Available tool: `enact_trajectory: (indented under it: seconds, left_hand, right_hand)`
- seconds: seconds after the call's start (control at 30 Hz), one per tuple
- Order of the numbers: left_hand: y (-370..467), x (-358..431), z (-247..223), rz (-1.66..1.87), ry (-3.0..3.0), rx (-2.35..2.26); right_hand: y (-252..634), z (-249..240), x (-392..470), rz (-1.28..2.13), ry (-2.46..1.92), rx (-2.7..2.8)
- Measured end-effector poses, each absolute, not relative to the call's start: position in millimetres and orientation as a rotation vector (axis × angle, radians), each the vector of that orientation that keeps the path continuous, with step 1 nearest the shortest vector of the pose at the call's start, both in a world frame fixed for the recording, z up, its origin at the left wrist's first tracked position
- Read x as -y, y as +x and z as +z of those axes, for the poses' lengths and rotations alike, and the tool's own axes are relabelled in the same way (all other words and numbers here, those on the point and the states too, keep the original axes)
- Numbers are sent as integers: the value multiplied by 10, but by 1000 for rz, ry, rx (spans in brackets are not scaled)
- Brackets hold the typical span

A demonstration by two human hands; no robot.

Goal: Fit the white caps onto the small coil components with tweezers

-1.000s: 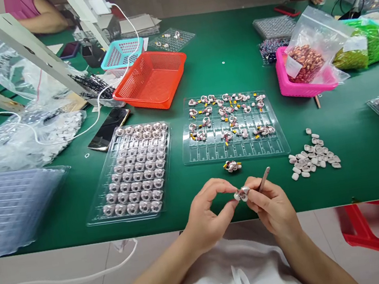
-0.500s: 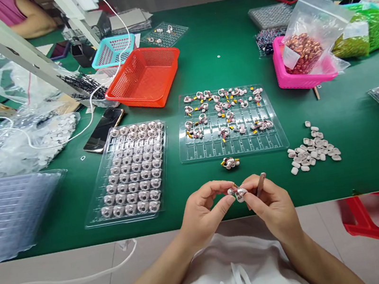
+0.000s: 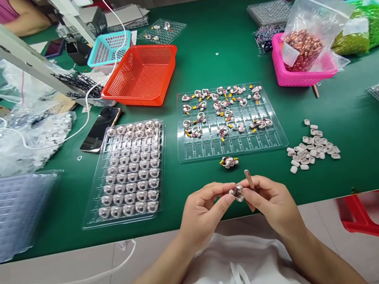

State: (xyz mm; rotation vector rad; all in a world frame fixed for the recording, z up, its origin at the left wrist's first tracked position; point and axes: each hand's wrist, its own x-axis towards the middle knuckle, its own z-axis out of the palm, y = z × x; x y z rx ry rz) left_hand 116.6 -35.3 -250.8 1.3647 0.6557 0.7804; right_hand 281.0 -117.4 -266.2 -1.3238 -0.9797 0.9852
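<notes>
My left hand and my right hand meet near the table's front edge. Thumbs and fingertips of both pinch a small shiny white-and-silver earphone part; its details are partly covered by the fingers. A slim flat tool, perhaps tweezers, is also tucked in my right hand and points upward. Just beyond the hands lies a small cluster of wired earphone parts with yellow tabs. Behind it, a clear tray carries several similar wired pieces. Small white caps are heaped to the right.
Left of my hands is a clear tray of silvery shells, with a phone behind it. Red and blue baskets stand farther back. A pink basket is at right. Other people's arms show across the table.
The held part has been turned between my fingertips, and my hands are closer together. The slim tool has shifted left and stands more upright. The view has moved slightly.
</notes>
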Motion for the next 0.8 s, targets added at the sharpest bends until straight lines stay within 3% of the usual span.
enact_trajectory:
  seconds: [0.47, 0.8]
  left_hand:
    - [1220, 381, -2621, 822, 1273, -708]
    - [1162, 310, -2579, 1043, 2034, -565]
  right_hand:
    - [2786, -2608, 1199, 924, -1374, 1055]
    - [2786, -2577, 1276, 804, -1404, 1204]
